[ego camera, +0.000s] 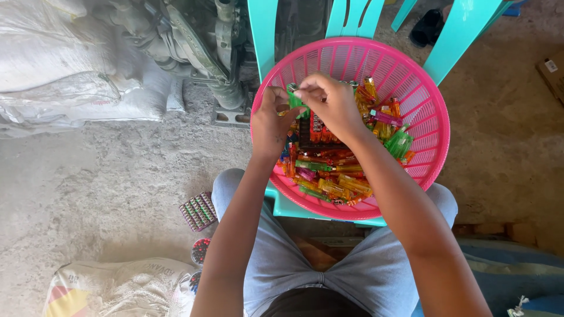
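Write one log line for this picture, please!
left hand + right hand: pinch green lighter | over pink basket | on turquoise chair

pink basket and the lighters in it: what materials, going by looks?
Pink basket: looks like moulded plastic, slightly glossy, with a slotted lattice wall and a smooth rim. Lighters: apparently translucent coloured plastic bodies, light passing through the orange, green and yellow ones; the caps are too small to judge. Both hands pinch a green lighter.

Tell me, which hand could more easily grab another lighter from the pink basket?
Probably the left hand: it sits lower, right over the pile of lighters in the basket, while the right hand pinches the green lighter.
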